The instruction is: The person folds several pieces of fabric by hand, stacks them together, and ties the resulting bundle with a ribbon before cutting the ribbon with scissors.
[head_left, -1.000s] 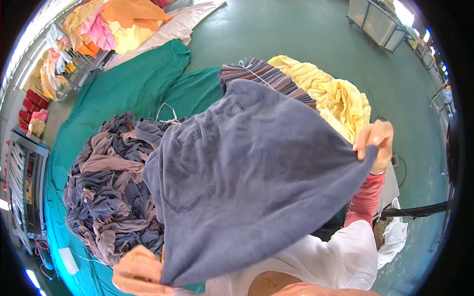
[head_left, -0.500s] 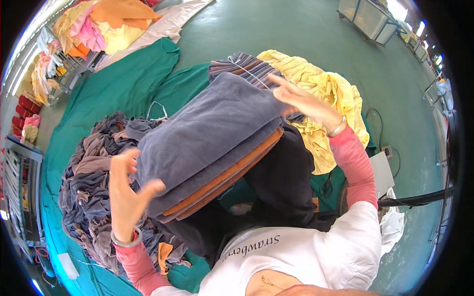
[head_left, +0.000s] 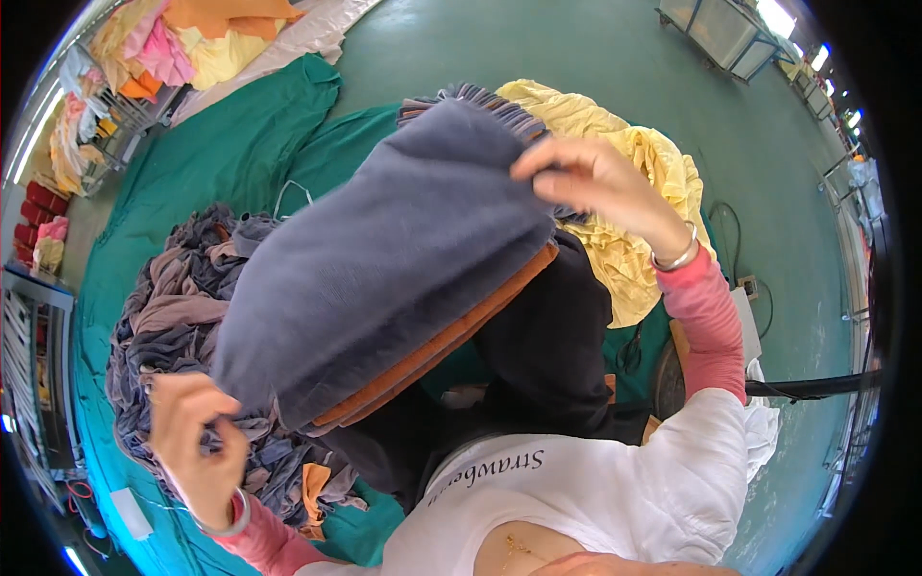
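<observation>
A folded dark grey cloth [head_left: 375, 250] lies across the top of a stack of grey and rust-brown folded cloths [head_left: 432, 355] over my black-clad lap. At its upper right corner my right hand [head_left: 600, 192] has bent fingers closed on the grey fabric. Below the cloth's left end, my left hand [head_left: 197, 432] is curled loosely, thumb and forefinger apart, with nothing visible in it; it is slightly blurred. Behind the stack sits a tied bundle of striped folded cloths [head_left: 461, 101], partly covered.
A tangled grey-mauve fabric heap [head_left: 182, 298] lies at left on a green sheet [head_left: 154, 182]. Yellow fabric [head_left: 643, 240] is bunched at right. A wheeled bin [head_left: 711, 38] stands far back. Coloured fabrics on racks [head_left: 173, 58] are at upper left. A black bar [head_left: 807, 384] runs at right.
The cloth held spread out a second ago is now folded on the stack. Since half a second ago its top has shifted up and left, and my left hand has moved down-left, curling.
</observation>
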`<state>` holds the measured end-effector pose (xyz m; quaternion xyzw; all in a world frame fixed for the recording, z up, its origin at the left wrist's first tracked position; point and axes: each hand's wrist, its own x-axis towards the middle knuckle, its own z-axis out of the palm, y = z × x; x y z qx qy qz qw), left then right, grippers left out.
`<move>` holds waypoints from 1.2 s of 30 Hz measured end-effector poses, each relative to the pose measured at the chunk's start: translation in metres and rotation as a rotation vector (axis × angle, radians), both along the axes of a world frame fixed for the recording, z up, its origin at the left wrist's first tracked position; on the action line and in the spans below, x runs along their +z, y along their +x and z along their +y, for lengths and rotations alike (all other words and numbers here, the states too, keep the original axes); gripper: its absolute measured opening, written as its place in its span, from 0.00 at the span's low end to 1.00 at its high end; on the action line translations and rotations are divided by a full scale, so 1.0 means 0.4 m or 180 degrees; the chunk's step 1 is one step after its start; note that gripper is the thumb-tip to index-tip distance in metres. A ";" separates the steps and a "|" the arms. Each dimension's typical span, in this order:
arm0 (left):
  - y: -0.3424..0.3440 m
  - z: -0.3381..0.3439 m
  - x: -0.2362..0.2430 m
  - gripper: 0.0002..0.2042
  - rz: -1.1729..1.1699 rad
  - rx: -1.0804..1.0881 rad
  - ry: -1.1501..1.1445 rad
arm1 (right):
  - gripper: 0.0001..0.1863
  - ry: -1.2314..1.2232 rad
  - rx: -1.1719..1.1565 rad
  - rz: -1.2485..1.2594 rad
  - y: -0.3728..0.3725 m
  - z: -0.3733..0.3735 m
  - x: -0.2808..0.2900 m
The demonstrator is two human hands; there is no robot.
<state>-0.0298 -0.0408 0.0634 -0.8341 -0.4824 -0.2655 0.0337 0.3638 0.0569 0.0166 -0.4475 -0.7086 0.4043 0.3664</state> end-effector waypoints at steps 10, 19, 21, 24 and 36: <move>0.020 0.008 0.033 0.21 -0.1283 -0.0297 -0.0920 | 0.15 0.1682 0.0216 -0.1261 -0.040 0.098 0.035; 0.150 0.029 0.240 0.14 -0.2894 -0.2721 -0.3611 | 0.27 0.0789 0.1446 -0.1817 -0.221 0.342 -0.001; 0.159 0.040 0.271 0.13 -0.2252 -0.2881 -0.4370 | 0.27 0.0411 0.1659 -0.1943 -0.198 0.346 0.003; 0.217 -0.016 0.268 0.09 -0.2955 -0.2257 -0.4481 | 0.21 0.0981 0.1590 -0.1799 -0.182 0.343 -0.001; -0.045 -0.104 0.104 0.16 -0.2465 -0.4294 -0.3400 | 0.18 0.0702 0.1464 -0.1930 -0.143 0.310 0.067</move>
